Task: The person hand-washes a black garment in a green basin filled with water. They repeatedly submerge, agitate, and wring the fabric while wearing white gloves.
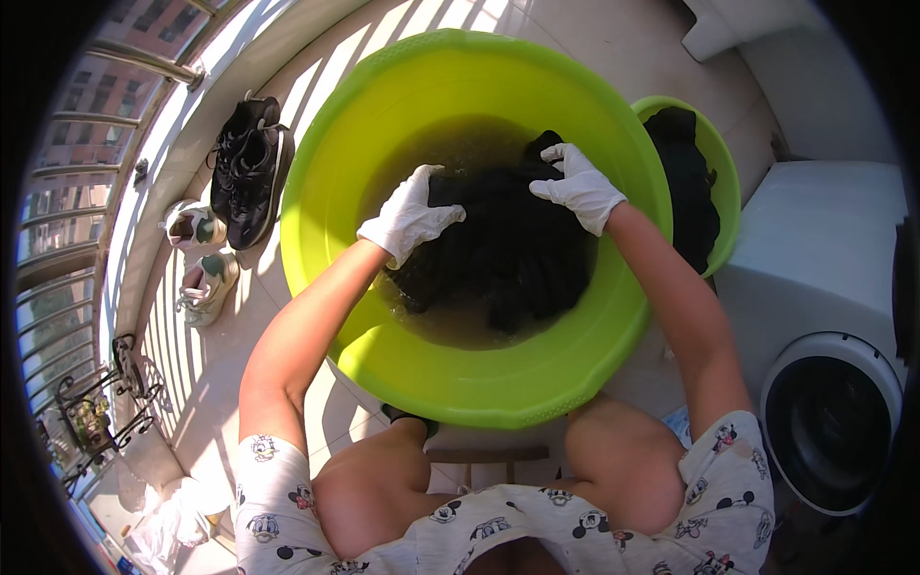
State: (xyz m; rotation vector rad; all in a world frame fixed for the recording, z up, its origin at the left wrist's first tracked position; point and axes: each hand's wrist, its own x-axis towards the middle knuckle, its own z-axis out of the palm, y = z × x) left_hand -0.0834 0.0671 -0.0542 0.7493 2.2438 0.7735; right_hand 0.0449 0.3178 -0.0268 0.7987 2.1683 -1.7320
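Note:
A wet black cloth garment lies bunched in murky water inside a large lime-green plastic basin. My left hand, in a white glove, is at the garment's left edge with thumb and fingers spread. On the other side, my right hand, gloved the same way, has its fingers apart beside a raised fold of the cloth. Its fingertips appear to touch that fold, but I see no firm grip in either hand. The lower part of the garment is hidden under the water.
A smaller green basin with dark cloth stands right of the large one, by a white front-loading washing machine. Black sneakers and pale shoes sit at left, near a railing. A low stool is beneath me.

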